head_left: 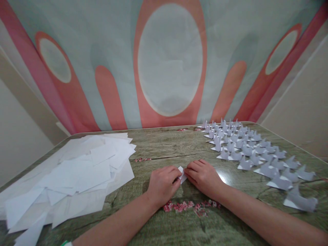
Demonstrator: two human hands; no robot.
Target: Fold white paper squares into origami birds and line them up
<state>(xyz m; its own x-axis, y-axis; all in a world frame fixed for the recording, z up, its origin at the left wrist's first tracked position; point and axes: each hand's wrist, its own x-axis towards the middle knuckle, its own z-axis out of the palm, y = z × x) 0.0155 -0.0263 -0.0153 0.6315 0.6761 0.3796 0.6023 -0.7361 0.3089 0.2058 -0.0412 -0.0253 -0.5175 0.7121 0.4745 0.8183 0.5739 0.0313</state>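
Observation:
A small folded piece of white paper (182,175) is held between my two hands, low over the middle of the table. My left hand (164,181) grips its left side with fingers curled and thumb pressed in. From the other side, my right hand (203,176) pinches the paper's right edge, its fingers bent together. Most of the paper is hidden behind the fingers, so its full shape does not show.
Loose white paper sheets (84,174) lie in a spread pile on the left. Rows of folded paper birds (247,150) stand on the right. The wood-patterned table (159,143) has pink flower prints and meets a patterned backdrop (170,61) at its far edge.

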